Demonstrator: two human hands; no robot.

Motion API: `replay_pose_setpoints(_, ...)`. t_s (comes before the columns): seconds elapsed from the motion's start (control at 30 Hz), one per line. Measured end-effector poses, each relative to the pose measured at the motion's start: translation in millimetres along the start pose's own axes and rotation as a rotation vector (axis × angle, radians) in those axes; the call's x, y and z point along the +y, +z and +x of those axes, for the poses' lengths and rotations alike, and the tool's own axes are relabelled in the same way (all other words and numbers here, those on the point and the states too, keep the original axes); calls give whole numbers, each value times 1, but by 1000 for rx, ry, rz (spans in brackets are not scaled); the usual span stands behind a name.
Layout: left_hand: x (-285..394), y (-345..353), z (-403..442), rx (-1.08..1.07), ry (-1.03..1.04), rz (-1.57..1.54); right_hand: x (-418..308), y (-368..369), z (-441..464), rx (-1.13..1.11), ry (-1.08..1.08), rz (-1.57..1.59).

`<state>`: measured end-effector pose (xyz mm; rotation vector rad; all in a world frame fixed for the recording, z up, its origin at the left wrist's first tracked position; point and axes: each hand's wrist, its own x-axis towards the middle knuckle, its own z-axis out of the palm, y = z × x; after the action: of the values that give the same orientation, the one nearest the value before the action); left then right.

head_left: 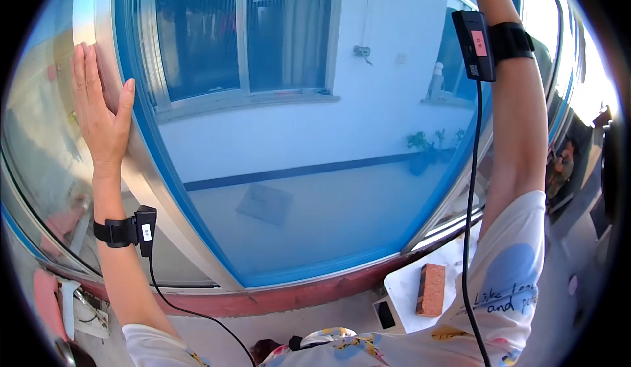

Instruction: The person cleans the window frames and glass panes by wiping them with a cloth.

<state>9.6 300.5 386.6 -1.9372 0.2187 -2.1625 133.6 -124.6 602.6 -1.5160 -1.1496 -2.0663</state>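
My left hand (105,120) rests against the silver metal frame (148,176) at the left, its fingers stretched upward and the thumb held apart. Beside it is a large pane (315,222) with a blue border, through which a white wall and a window are visible. My right forearm (519,124) reaches up along the pane's right side. The right hand lies beyond the top edge of the view, so what it touches is hidden. Each arm wears a black strap with a small black box and a cable.
A red brick (430,290) lies on a white board (401,288) below the pane at the right. A reddish sill (263,303) runs under the frame. Pink and white items (56,301) stand at lower left. Another person (562,166) is at the far right.
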Motion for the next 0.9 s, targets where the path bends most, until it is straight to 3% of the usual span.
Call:
replay_pose_setpoints(0.03,0,1,-1,8,11,-7,-13,2,-20,1,-13,36)
replay_pose_setpoints(0.07,-1,3,1,17,24,-16,-39,0,-54,-42,-102,-136)
replay_pose_setpoints(0.1,-1,4,0,27,31,-8,-10,12,-116,-223,-36,-147)
replay_pose_setpoints(0.17,-3,4,-3,22,23,4,-99,-4,-194,-297,-217,47)
replay_pose_setpoints(0.3,-5,6,-2,36,46,16,-197,-58,-389,-789,-428,409)
replay_pose_setpoints(0.37,-4,5,-3,28,50,28,-220,-82,-476,-1019,-594,415)
replay_pose_setpoints(0.43,0,3,-5,21,37,18,-221,-92,-485,-1137,-676,369)
replay_pose_setpoints(0.53,-2,3,-2,25,34,7,-167,-90,-430,-1018,-515,388)
replay_pose_setpoints(0.6,2,3,-2,32,31,-1,-110,-77,-323,-818,-463,124)
replay_pose_setpoints(0.7,2,2,-2,31,8,2,-42,-55,-163,-332,-270,-299)
replay_pose_setpoints(0.77,1,4,-2,35,-11,2,4,-43,-103,-119,21,-251)
replay_pose_setpoints(0.8,-1,3,-2,30,14,6,-2,-42,-66,-81,182,-117)
replay_pose_setpoints(0.87,-3,1,-5,31,38,9,12,-35,-46,-98,335,-148)
replay_pose_setpoints(0.9,-4,2,-4,28,44,39,6,-31,-58,-114,278,-249)
